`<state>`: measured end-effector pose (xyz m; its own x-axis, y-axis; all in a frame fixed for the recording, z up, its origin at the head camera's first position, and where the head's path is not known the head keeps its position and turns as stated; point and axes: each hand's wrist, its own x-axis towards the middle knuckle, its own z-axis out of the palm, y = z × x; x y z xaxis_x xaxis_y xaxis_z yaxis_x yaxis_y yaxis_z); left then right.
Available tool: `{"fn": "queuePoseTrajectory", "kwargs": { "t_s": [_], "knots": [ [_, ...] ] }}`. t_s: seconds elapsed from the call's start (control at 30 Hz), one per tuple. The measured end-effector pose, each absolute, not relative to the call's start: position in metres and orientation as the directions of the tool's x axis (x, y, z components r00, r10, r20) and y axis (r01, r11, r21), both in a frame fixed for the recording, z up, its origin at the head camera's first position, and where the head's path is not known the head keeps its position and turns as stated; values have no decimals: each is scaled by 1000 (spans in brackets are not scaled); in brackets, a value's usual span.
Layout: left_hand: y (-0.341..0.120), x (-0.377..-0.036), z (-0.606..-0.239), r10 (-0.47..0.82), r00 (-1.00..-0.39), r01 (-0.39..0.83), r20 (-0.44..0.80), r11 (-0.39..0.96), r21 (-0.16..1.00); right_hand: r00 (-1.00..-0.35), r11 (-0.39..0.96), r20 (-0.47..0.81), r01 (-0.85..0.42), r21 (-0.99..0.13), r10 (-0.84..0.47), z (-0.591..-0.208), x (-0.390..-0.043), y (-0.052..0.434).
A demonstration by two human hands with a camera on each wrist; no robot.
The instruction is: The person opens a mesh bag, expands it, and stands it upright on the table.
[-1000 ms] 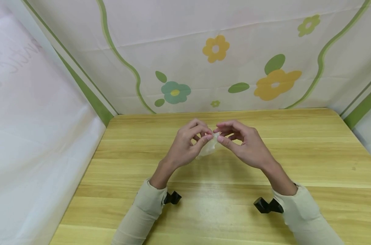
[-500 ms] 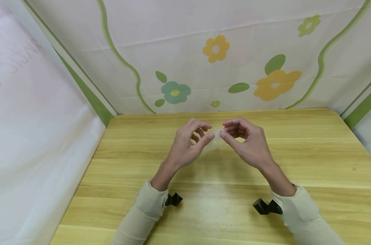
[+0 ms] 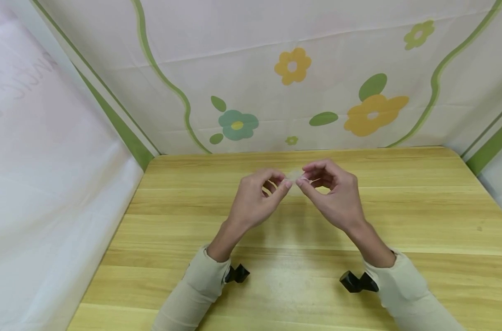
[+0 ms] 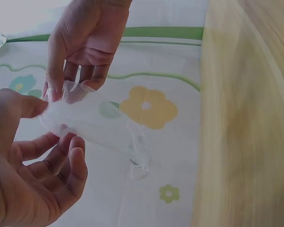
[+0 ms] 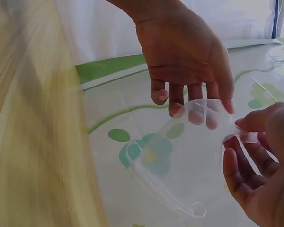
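A thin, clear plastic film [image 5: 180,146] with gathered, loop-like ends along its lower edge hangs between both hands, above the table. My left hand [image 3: 256,195] holds its upper edge, the thumb on one face and several fingers [image 5: 196,116] showing through from behind. Close by on the right, my right hand [image 3: 335,195] pinches the film's upper corner between thumb and fingertips. In the left wrist view, the film [image 4: 104,116] slants down and away from the hands to a crumpled end.
Below the hands lies a wood-grain table [image 3: 292,294]. A white cloth [image 3: 242,50] printed with flowers stands along its far edge, and another white cloth [image 3: 56,193] hangs on the left. Black wrist mounts [image 3: 358,281] stick out from the beige sleeves.
The film has swung from hanging below the left fingers to lying between and beyond both hands. The left fingertips parted, then came together again; the right hand has moved slightly right.
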<state>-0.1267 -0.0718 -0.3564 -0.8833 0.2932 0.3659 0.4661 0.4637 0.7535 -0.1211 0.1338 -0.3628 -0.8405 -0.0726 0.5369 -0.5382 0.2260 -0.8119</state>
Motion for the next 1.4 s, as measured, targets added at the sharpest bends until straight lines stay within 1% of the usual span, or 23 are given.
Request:
{"fn": "queuePoseTrajectory", "kwargs": {
  "t_s": [0.13,0.27,0.37,0.5,0.6,0.73,0.9,1.0,1.1,1.27,1.4],
  "knots": [
    [-72,-127,-356,283,-879,475,383,470,744,-859,252,501,-510,-822,-105,-363,-120,134],
    [-72,-128,-356,280,-857,516,433,474,713,-880,302,460,-473,-828,-115,-362,-119,135],
    [-72,-128,-355,278,-840,542,466,477,692,-882,327,457,-467,-821,-113,-361,-120,136],
    [-73,-128,-356,267,-836,548,480,477,687,-874,332,478,-478,-813,-87,-361,-120,135],
    [-73,-127,-356,259,-851,524,458,496,693,-864,322,502,-486,-812,-37,-360,-119,134],
    [-70,-127,-358,232,-886,460,400,543,703,-845,308,534,-500,-809,30,-361,-119,132],
    [-67,-126,-359,215,-917,398,336,540,742,-823,282,567,-533,-798,48,-363,-119,129],
    [-66,-124,-359,227,-919,394,323,502,770,-806,276,590,-556,-784,52,-365,-118,128],
    [-66,-123,-359,240,-914,404,327,487,774,-790,281,609,-571,-771,66,-366,-119,127],
    [-65,-123,-358,222,-917,398,331,547,736,-781,282,619,-577,-767,83,-366,-118,126],
    [-65,-123,-358,206,-929,368,306,573,732,-792,276,606,-568,-776,73,-367,-118,125]
  ]
}}
